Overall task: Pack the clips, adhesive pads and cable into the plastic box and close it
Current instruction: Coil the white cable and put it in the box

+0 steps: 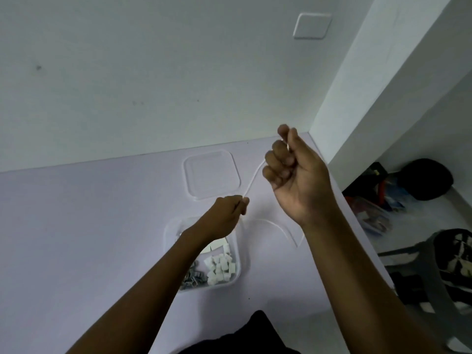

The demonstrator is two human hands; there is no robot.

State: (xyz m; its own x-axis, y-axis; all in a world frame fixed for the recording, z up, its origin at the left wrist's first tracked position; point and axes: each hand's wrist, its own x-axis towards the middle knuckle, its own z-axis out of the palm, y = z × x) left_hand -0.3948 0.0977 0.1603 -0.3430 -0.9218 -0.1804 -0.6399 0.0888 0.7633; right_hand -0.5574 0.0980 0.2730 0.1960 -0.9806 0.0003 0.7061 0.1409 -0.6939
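Observation:
A thin white cable (254,178) stretches between both hands above a pale lilac table (89,226). My left hand (227,213) pinches its lower part just over the clear plastic box (244,256). My right hand (293,172) is raised higher, fingers curled around the upper end. More of the cable loops down on the table to the right of the box. Inside the box lie white adhesive pads (221,269) and grey clips (194,277); my left forearm hides part of it. The clear lid (212,175) lies flat farther back near the wall.
A white wall stands right behind the table, with a square plate (311,25) on it. The table's right edge drops to a floor holding bags and dark items (408,195) and a grey chair (439,272). Dark clothing (245,338) shows at the bottom.

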